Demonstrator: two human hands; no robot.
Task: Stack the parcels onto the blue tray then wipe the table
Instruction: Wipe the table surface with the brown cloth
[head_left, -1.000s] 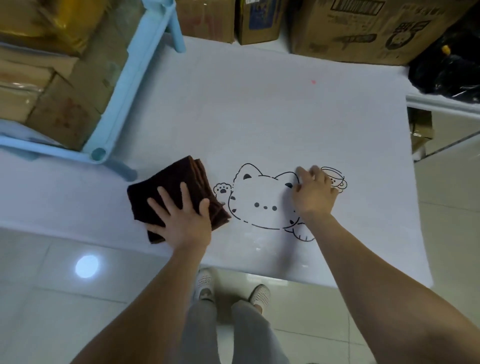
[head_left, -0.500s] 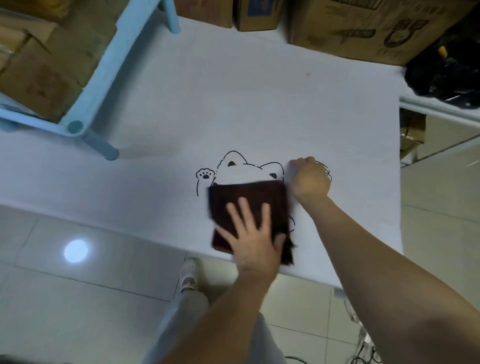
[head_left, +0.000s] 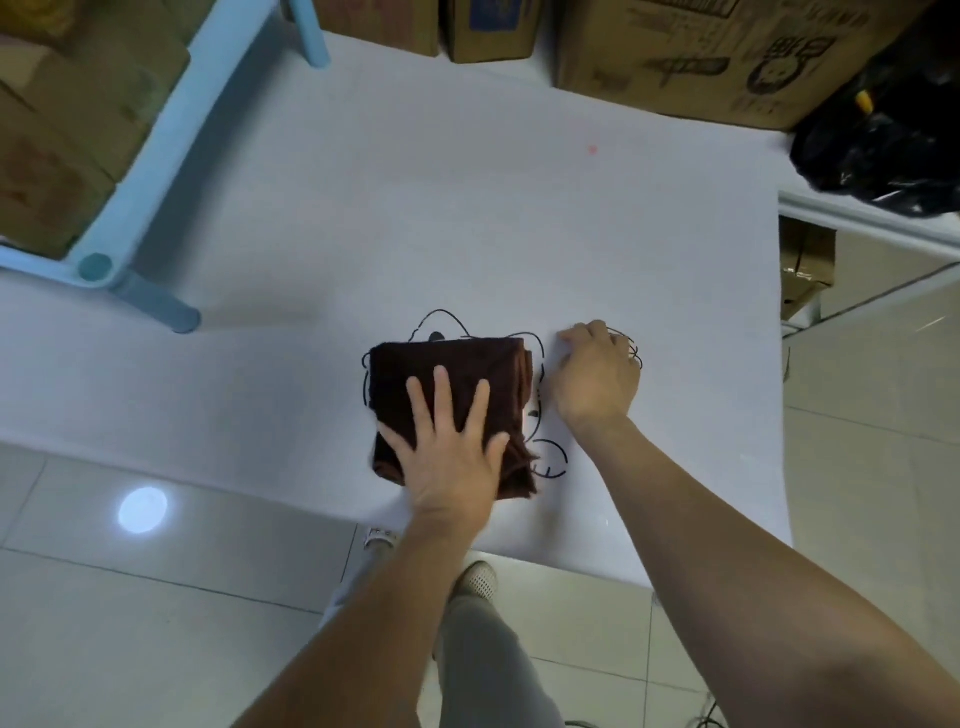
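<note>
A folded dark brown cloth lies on the white table, over a black cat drawing near the front edge. My left hand presses flat on the cloth with fingers spread. Just right of the cloth, my right hand rests on the table with fingers curled, holding nothing. The blue tray stands on legs at the far left and carries several brown cardboard parcels.
Cardboard boxes line the table's back edge. A black plastic bag sits at the back right. The table's front edge runs just behind my left wrist, with tiled floor and my shoes below. A small red dot marks the tabletop.
My left hand slid the cloth from the left of the cat drawing rightward onto it, then slightly away from me. My right hand stayed in place and its fingers curled.
</note>
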